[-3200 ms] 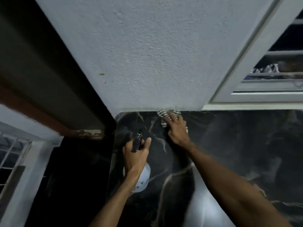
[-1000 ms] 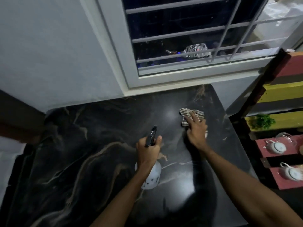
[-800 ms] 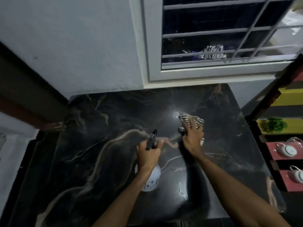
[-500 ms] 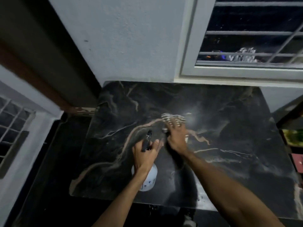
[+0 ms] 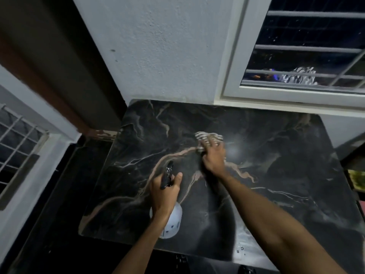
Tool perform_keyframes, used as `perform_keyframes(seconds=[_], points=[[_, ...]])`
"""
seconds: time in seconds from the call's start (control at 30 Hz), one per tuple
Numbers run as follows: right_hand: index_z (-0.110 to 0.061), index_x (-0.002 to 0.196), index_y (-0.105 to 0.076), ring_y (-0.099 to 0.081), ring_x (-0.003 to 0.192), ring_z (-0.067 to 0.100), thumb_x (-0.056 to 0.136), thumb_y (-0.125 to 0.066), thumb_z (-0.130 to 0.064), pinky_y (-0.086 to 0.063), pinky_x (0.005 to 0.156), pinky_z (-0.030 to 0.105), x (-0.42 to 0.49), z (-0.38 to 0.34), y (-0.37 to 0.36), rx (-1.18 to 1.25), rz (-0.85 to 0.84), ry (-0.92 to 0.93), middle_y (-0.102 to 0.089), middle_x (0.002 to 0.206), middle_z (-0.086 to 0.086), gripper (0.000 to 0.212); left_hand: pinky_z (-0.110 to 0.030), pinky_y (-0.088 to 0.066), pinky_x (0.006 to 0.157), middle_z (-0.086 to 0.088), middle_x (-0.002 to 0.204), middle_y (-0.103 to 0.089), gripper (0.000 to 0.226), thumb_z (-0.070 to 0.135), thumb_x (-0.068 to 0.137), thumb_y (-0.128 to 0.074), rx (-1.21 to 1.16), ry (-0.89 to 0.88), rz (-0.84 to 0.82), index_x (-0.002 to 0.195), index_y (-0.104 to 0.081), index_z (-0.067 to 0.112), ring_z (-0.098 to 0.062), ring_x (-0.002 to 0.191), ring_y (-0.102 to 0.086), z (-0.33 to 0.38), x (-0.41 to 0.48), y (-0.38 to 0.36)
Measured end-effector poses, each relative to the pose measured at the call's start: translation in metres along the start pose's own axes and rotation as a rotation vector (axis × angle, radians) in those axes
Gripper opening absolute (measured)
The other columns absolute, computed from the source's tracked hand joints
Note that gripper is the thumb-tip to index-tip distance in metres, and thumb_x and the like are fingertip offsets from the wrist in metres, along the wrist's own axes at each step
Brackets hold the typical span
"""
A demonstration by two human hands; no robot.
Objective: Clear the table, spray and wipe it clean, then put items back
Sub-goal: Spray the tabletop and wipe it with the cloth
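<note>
Far out to the left of the left hand point(image 5: 165, 191), a barred window point(image 5: 17, 143) in a pale frame. Above it, slanting down toward the counter's far left corner, a broad dark beam point(image 5: 59, 56) edged in reddish brown, with chipped paint at its foot. Below and left of the same hand, dark floor point(image 5: 49, 224), little detail to make out.

Left hand over the near left part of the counter point(image 5: 276, 155), curled round the neck of a spray bottle point(image 5: 169, 220), thumb up beside the black trigger head, nozzle aimed away toward the wall. White bottle body under the wrist, close to the counter's front edge; resting on the surface or just above it, cannot tell.

Counter a glossy black marble-look slab veined in tan and white, pushed against a rough pale wall point(image 5: 167, 46) beyond both hands.

Right hand point(image 5: 214, 157) just beyond and right of the left, palm down, fingers spread flat, pressing a striped cloth point(image 5: 205, 136) onto the middle of the counter. Cloth bunched out past the fingertips. Just right of that hand, a soft bright glare on the sheen. Beside the right forearm, at the front edge, a few droplets point(image 5: 241, 250).

Beyond and right of the right hand, a second window point(image 5: 308, 56): white frame, horizontal bars, darkness behind.
</note>
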State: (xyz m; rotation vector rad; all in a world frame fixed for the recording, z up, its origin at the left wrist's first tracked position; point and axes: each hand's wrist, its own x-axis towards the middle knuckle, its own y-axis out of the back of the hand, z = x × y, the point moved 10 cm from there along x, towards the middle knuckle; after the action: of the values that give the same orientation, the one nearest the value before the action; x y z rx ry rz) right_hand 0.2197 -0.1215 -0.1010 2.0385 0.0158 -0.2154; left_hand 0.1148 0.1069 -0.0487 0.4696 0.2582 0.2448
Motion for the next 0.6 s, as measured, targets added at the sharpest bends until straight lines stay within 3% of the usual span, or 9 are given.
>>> perform_keyframes(seconds=[0.03,0.07,0.13,0.17,0.23,0.37,0.47,0.53,0.6], points=[[-0.029,0.149,-0.043,-0.028,0.14,0.044,0.086,-0.053,-0.014,-0.025,0.118,0.052,0.005,0.035,0.017,0.001,0.059,-0.163,-0.023,0.165,0.005,0.066,-0.04,-0.057,0.065,-0.007,0.052,-0.065,0.04,0.023,0.088,-0.078,0.005,-0.017,-0.011,0.055,-0.062,0.008,-0.023,0.054,-0.065,0.006,0.0,-0.01],[-0.027,0.151,-0.039,-0.028,0.14,0.046,0.086,-0.054,-0.014,-0.023,0.119,0.053,0.007,0.049,0.024,-0.038,0.072,-0.203,-0.021,0.165,0.008,0.068,-0.035,-0.054,0.063,-0.006,0.051,-0.064,0.041,0.022,0.089,-0.077,0.007,-0.028,-0.017,0.055,-0.061,0.008,-0.018,0.052,-0.063,0.011,0.0,-0.019],[-0.027,0.155,-0.032,-0.024,0.142,0.043,0.084,-0.054,-0.014,-0.021,0.119,0.052,0.007,0.04,0.015,-0.108,-0.002,0.015,-0.015,0.167,0.008,0.075,-0.013,-0.045,0.057,-0.002,0.05,-0.062,0.041,0.02,0.09,-0.077,0.013,-0.048,-0.021,0.054,-0.061,0.009,-0.009,0.05,-0.06,0.024,0.002,-0.037],[-0.029,0.155,-0.032,-0.024,0.141,0.04,0.083,-0.053,-0.014,-0.024,0.116,0.05,0.005,0.035,0.007,-0.144,-0.057,0.167,-0.014,0.168,0.004,0.076,-0.01,-0.042,0.056,0.001,0.05,-0.062,0.042,0.02,0.091,-0.076,0.021,-0.062,-0.024,0.053,-0.06,0.012,-0.005,0.051,-0.06,0.032,0.002,-0.048],[-0.034,0.152,-0.037,-0.028,0.14,0.035,0.083,-0.053,-0.014,-0.03,0.11,0.044,0.019,0.055,0.026,-0.158,-0.076,0.282,-0.019,0.167,-0.003,0.074,-0.016,-0.044,0.061,0.009,0.053,-0.062,0.042,0.023,0.091,-0.075,0.041,-0.072,-0.029,0.054,-0.058,0.016,-0.003,0.054,-0.061,0.046,-0.001,-0.07],[-0.032,0.15,-0.041,-0.031,0.144,0.033,0.086,-0.051,-0.019,-0.014,0.123,0.047,0.054,0.145,0.1,-0.102,0.209,-0.094,-0.032,0.16,-0.002,0.065,-0.03,-0.051,0.07,0.005,0.059,-0.064,0.033,0.024,0.091,-0.076,0.031,-0.101,0.015,0.062,-0.062,0.017,-0.009,0.066,-0.065,0.074,0.0,-0.105],[-0.032,0.152,-0.038,-0.028,0.143,0.036,0.082,-0.051,-0.011,-0.021,0.118,0.043,0.039,0.122,0.061,-0.148,-0.003,0.221,-0.022,0.166,0.0,0.074,-0.036,-0.053,0.076,0.0,0.068,-0.068,0.03,0.025,0.091,-0.076,0.057,-0.12,0.037,0.066,-0.065,0.014,-0.02,0.072,-0.067,0.096,-0.002,-0.136],[-0.031,0.15,-0.042,-0.03,0.142,0.032,0.08,-0.052,-0.007,-0.028,0.115,0.042,0.027,0.151,0.077,-0.16,-0.011,0.33,-0.024,0.165,-0.001,0.075,-0.034,-0.051,0.071,0.002,0.063,-0.065,0.035,0.026,0.09,-0.078,0.075,-0.115,0.015,0.06,-0.061,0.017,-0.017,0.066,-0.064,0.11,-0.01,-0.163],[-0.029,0.146,-0.048,-0.029,0.143,0.031,0.079,-0.056,-0.005,-0.023,0.12,0.046,0.03,0.234,0.13,-0.049,0.168,0.061,-0.034,0.161,0.003,0.072,-0.027,-0.046,0.063,0.006,0.06,-0.062,0.038,0.025,0.09,-0.078,0.073,-0.126,-0.014,0.058,-0.059,0.018,-0.006,0.058,-0.061,0.12,-0.02,-0.19]])
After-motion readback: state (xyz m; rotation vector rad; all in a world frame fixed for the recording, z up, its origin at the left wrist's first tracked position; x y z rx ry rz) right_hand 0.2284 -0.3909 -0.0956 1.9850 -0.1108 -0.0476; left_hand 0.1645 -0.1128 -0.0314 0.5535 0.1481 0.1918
